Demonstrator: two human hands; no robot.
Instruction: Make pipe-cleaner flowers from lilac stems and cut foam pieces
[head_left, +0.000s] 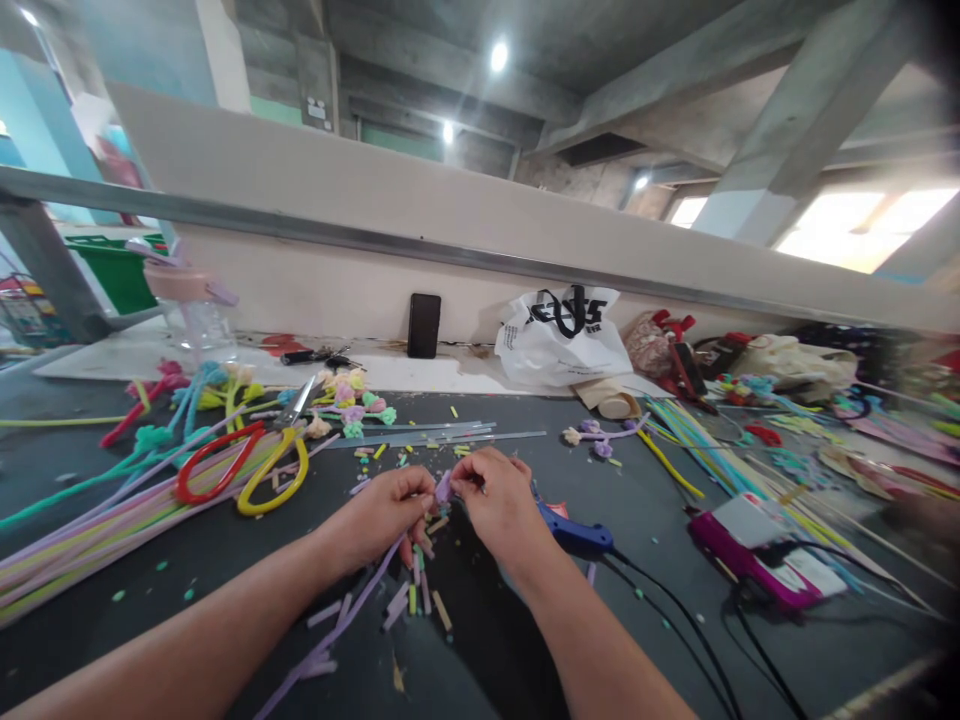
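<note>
Near the centre, my left hand [390, 510] and my right hand [493, 495] meet, fingers pinched on a small purple piece [444, 487] between them. A long purple stem [352, 610] hangs from under my left hand toward the lower left. Short cut pieces [418, 590] in pink, yellow and tan lie below the hands. Beside my right hand rests a blue glue gun [577, 535], its front partly hidden by the hand. Scissors with a red and a yellow handle [276, 490] lie to the left.
Long coloured stems [82, 550] spread at left, more [720, 450] at right. A pink and white box [765, 550] with black cables is at right. Along the back are a phone [424, 325], a white bag [562, 345] and a clear cup [196, 325].
</note>
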